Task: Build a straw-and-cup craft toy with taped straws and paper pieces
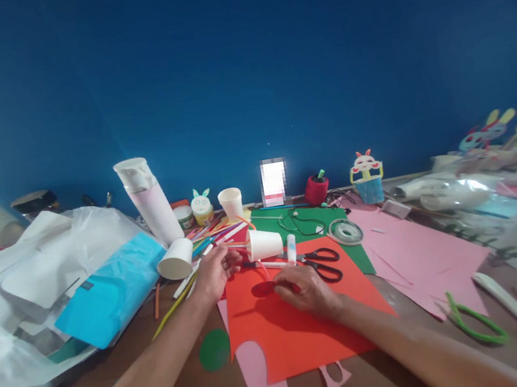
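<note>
My left hand [219,273] has its fingers curled at the ends of thin orange strips [237,244]. These run to a white paper cup [265,244] tipped on its side, and another strip hangs below it. My right hand [307,291] pinches the edge of a dark red paper circle [262,289] over an orange-red sheet [320,334]. Beyond the right hand are black-handled scissors [326,262] and a small white glue stick [291,250]. A second paper cup [175,259] lies on its side left of my left hand.
Plastic bags with a blue packet [112,292] crowd the left, beside a tall bottle [149,201]. A green sheet [267,221], tape roll [345,232] and pink sheet [426,258] lie behind and right. A green pipe cleaner [478,325] and green circle [214,350] lie nearer.
</note>
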### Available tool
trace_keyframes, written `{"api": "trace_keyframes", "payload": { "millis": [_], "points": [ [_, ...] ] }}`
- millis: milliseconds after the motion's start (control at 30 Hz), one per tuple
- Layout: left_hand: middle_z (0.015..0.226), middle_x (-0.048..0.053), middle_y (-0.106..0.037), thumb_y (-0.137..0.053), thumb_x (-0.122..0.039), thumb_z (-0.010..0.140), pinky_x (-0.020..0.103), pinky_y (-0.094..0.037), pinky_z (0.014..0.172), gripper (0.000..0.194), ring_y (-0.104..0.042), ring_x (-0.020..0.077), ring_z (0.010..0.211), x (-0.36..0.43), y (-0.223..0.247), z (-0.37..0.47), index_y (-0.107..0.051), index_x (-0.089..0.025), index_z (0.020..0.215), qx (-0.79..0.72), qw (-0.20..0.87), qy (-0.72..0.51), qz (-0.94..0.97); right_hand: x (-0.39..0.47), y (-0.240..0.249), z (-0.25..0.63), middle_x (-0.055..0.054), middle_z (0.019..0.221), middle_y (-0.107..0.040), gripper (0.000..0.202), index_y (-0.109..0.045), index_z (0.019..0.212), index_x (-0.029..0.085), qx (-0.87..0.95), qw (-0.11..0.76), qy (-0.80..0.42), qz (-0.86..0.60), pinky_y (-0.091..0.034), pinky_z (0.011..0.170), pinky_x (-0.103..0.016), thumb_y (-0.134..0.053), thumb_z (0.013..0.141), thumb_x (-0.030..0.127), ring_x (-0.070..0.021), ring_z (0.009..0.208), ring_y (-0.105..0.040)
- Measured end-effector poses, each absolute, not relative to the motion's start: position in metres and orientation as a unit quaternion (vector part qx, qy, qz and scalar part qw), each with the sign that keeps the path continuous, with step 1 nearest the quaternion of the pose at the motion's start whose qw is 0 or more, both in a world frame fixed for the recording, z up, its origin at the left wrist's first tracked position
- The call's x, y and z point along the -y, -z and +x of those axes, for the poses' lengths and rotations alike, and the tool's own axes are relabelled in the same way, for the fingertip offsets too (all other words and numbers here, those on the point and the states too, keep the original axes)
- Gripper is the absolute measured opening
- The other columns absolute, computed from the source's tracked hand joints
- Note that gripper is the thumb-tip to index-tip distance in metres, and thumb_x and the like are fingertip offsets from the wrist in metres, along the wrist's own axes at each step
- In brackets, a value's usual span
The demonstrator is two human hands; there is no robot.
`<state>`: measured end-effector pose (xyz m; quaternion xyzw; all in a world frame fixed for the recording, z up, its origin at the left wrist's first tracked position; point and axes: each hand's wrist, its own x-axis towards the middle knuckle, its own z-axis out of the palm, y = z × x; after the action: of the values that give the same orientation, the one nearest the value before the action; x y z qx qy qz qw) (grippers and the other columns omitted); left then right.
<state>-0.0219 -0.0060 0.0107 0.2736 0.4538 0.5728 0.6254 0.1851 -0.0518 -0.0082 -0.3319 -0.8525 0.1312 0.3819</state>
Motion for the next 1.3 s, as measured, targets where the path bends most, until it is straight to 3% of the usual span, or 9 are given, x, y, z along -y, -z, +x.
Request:
{"api": "trace_keyframes", "payload": {
  "millis": [100, 300, 433, 533, 733, 933, 1033, 1100, 1300],
  "points": [
    [0.059, 0.004, -0.063, -0.055, -0.016, 0.074, 0.020, -0.047, 0.044, 0.007, -0.061, 0.0134, 0.053, 0.006, -0.008, -0.021, -0.053, -0.012, 0.080, -0.448, 0.622, -0.569, 0.298, 0.051, 0.008, 0.185, -0.004, 0.068, -0.064, 0.015, -0.061, 0.082, 0.021, 0.846, 0.388, -0.148, -0.334, -0.041, 0.057, -0.025, -0.047, 0.082, 0.024, -0.0164, 0.062, -0.058],
    [0.063, 0.002, -0.064, -0.054, -0.021, 0.074, 0.022, -0.046, 0.045, 0.049, -0.064, 0.0176, 0.060, 0.015, -0.009, -0.018, -0.037, -0.019, 0.121, -0.492, 0.549, -0.568, 0.366, 0.051, 0.007, 0.184, -0.002, 0.065, -0.062, 0.016, -0.062, 0.080, 0.020, 0.826, 0.395, -0.175, -0.363, -0.038, 0.054, -0.023, -0.047, 0.083, 0.026, -0.0134, 0.057, -0.054],
    [0.067, 0.003, -0.063, -0.052, -0.036, 0.078, 0.020, -0.044, 0.049, 0.030, -0.059, 0.0132, 0.060, 0.030, -0.022, -0.011, -0.057, -0.016, 0.100, -0.476, 0.430, -0.589, 0.492, 0.051, 0.006, 0.184, 0.001, 0.057, -0.055, 0.018, -0.061, 0.076, 0.018, 0.793, 0.413, -0.214, -0.393, -0.033, 0.048, -0.020, -0.047, 0.082, 0.028, -0.0091, 0.049, -0.045],
    [0.073, 0.004, -0.063, -0.046, -0.040, 0.081, 0.020, -0.043, 0.054, 0.030, -0.055, 0.0104, 0.059, 0.041, -0.029, -0.004, -0.063, -0.015, 0.083, -0.462, 0.407, -0.545, 0.568, 0.049, 0.005, 0.184, 0.004, 0.051, -0.047, 0.022, -0.057, 0.069, 0.016, 0.757, 0.427, -0.251, -0.426, -0.029, 0.045, -0.019, -0.047, 0.082, 0.029, -0.0073, 0.046, -0.038],
    [0.087, 0.004, -0.062, -0.056, -0.038, 0.075, 0.021, -0.043, 0.059, 0.030, -0.056, 0.0126, 0.069, 0.050, -0.014, 0.007, -0.058, -0.016, 0.097, -0.473, 0.434, -0.473, 0.603, 0.048, -0.001, 0.184, 0.004, 0.049, -0.045, 0.025, -0.051, 0.063, 0.016, 0.694, 0.463, -0.319, -0.450, -0.030, 0.044, -0.018, -0.046, 0.082, 0.031, -0.0068, 0.044, -0.038],
    [0.091, 0.004, -0.060, -0.053, -0.029, 0.078, 0.023, -0.045, 0.069, 0.026, -0.056, 0.0131, 0.078, 0.055, -0.011, 0.012, -0.053, -0.017, 0.101, -0.419, 0.480, -0.493, 0.592, 0.045, 0.000, 0.192, 0.003, 0.051, -0.049, 0.029, -0.056, 0.066, 0.016, 0.736, 0.445, -0.291, -0.419, -0.035, 0.049, -0.018, -0.042, 0.086, 0.031, -0.0083, 0.047, -0.045],
    [0.087, 0.002, -0.059, -0.051, -0.026, 0.078, 0.021, -0.043, 0.063, 0.030, -0.054, 0.0107, 0.071, 0.060, -0.016, 0.014, -0.050, -0.019, 0.108, -0.420, 0.489, -0.487, 0.589, 0.029, -0.003, 0.210, 0.000, 0.061, -0.057, 0.027, -0.061, 0.084, 0.017, 0.721, 0.470, -0.198, -0.469, -0.040, 0.056, -0.020, -0.036, 0.088, 0.027, -0.0106, 0.055, -0.052],
    [0.085, 0.002, -0.058, -0.049, -0.023, 0.078, 0.021, -0.041, 0.059, 0.032, -0.051, 0.0099, 0.067, 0.064, -0.019, 0.015, -0.051, -0.020, 0.110, -0.426, 0.485, -0.464, 0.607, 0.017, -0.005, 0.224, -0.003, 0.081, -0.062, 0.024, -0.061, 0.095, 0.018, 0.739, 0.452, -0.115, -0.485, -0.042, 0.066, -0.023, -0.040, 0.085, 0.022, -0.0138, 0.072, -0.056],
    [0.072, 0.002, -0.055, -0.042, -0.009, 0.072, 0.023, -0.039, 0.063, 0.021, -0.049, 0.0107, 0.065, 0.070, -0.020, 0.016, -0.062, -0.015, 0.070, -0.379, 0.472, -0.392, 0.693, 0.006, -0.004, 0.238, -0.007, 0.113, -0.053, 0.041, -0.062, 0.102, 0.025, 0.840, 0.252, 0.023, -0.481, -0.039, 0.084, -0.034, -0.040, 0.075, 0.004, -0.0206, 0.102, -0.048]
  ]
}}
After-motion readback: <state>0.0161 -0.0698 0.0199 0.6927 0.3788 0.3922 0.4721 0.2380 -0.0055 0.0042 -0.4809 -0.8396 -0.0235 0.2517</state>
